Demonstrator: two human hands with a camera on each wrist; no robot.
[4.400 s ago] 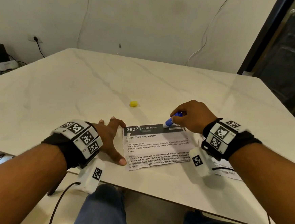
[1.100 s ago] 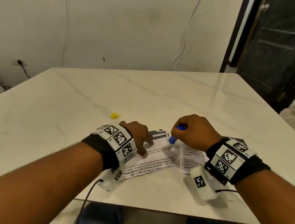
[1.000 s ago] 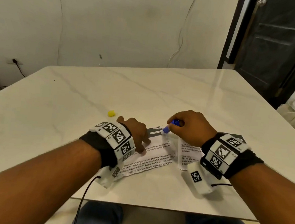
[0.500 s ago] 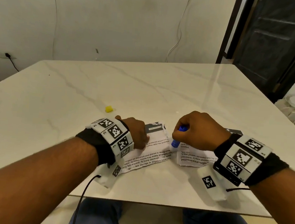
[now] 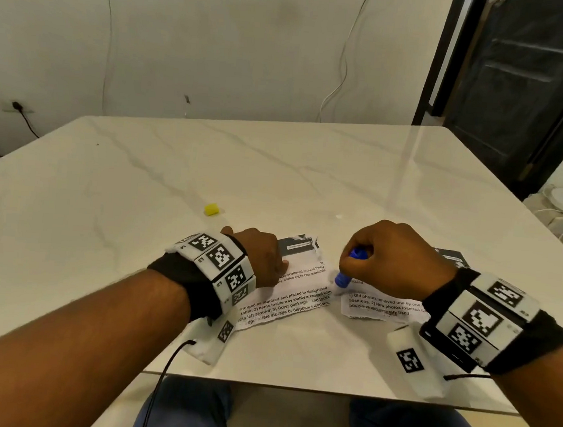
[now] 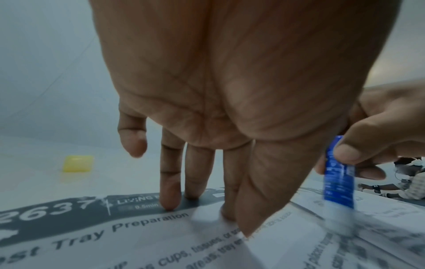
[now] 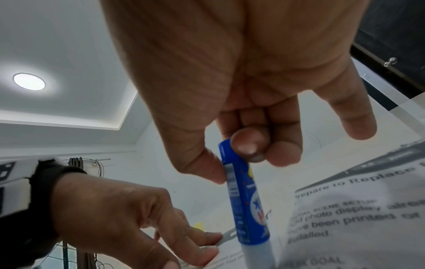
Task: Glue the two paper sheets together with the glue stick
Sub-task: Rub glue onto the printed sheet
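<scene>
Right hand point(image 5: 392, 259) pinches the glue stick point(image 5: 344, 279), tip on the left sheet point(image 5: 295, 295) near the tabletop's point(image 5: 277, 165) front edge. Left hand point(image 5: 259, 258) lies spread, pinning it. Recommended: short, even strokes along the sheet's edge.

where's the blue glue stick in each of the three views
Head: glue stick centre-right, under the right hand, tip down at the paper edge.
Left wrist: right edge, pinched by fingers.
Right wrist: lower centre, upright.
Shared landmark: the yellow cap, a sliver only in the right wrist view.
</scene>
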